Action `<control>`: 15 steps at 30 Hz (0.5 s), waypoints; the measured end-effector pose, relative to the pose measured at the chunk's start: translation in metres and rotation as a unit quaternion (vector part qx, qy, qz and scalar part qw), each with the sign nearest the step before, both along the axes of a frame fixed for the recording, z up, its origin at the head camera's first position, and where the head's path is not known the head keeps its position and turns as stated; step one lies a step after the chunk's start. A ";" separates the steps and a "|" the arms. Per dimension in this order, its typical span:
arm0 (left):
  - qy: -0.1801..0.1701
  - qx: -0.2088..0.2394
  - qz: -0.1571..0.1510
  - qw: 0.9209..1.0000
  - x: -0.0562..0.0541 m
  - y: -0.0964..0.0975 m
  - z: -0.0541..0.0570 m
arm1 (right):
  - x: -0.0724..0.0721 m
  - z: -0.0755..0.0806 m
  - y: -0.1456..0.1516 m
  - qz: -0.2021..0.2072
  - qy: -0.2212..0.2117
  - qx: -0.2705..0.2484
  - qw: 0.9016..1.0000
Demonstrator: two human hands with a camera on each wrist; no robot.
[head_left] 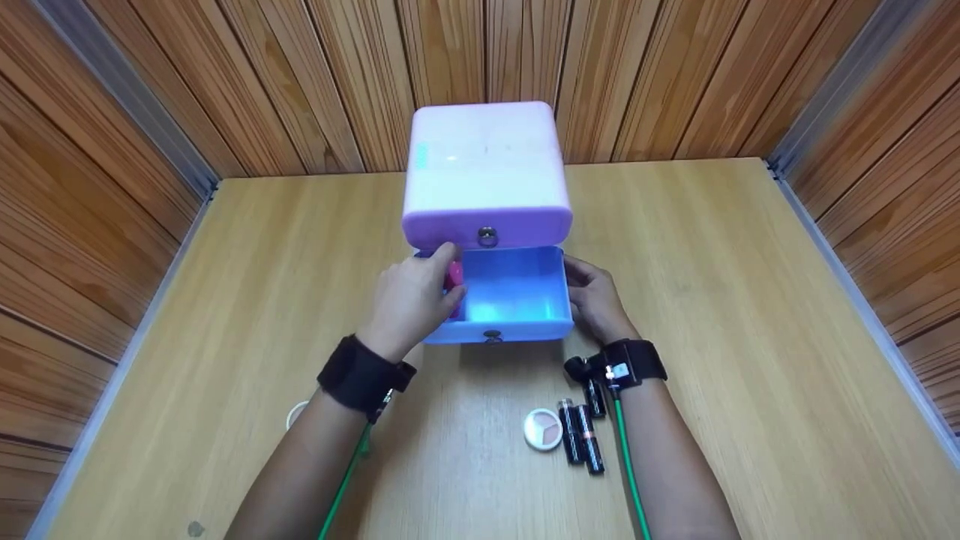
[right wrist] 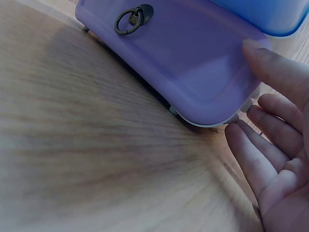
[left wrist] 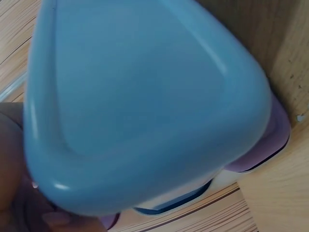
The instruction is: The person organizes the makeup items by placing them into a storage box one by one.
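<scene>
A small drawer unit with a pale pink top and purple drawer fronts stands on the table. Its blue drawer is pulled out. My left hand reaches over that drawer's left side and pinches a bright pink item, whose kind I cannot tell because the fingers cover much of it. At the unit's right side is my right hand. In the right wrist view its thumb lies against the lower purple drawer front, while the other fingers extend loosely along the unit's side.
Several black cosmetic tubes lie on the table near the right wrist. Beside them sits a round white palette with three sections. A white round edge peeks out by the left forearm. Wood-plank walls enclose the table.
</scene>
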State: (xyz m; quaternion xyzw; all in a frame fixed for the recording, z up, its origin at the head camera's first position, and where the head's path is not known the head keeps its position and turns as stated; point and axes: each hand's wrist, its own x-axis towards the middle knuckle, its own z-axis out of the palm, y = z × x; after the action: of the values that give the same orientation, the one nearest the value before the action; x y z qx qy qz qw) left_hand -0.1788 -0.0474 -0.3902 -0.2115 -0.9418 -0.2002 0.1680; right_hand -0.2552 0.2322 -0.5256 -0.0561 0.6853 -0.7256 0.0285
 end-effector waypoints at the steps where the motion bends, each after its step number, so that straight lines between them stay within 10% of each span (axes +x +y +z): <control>1: -0.006 -0.003 0.002 1.000 -0.001 0.000 -0.001 | 0.000 0.000 0.000 -0.001 0.000 0.002 1.000; 15: -0.126 -0.041 0.015 0.991 -0.011 0.001 -0.006 | 0.000 -0.001 0.002 0.002 -0.006 0.018 1.000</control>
State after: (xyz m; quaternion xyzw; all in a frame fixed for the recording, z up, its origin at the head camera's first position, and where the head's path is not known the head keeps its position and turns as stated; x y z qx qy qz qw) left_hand -0.1895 -0.0462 -0.3967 -0.1775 -0.9658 -0.1841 0.0423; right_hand -0.2557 0.2339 -0.5264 -0.0525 0.6982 -0.7131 0.0348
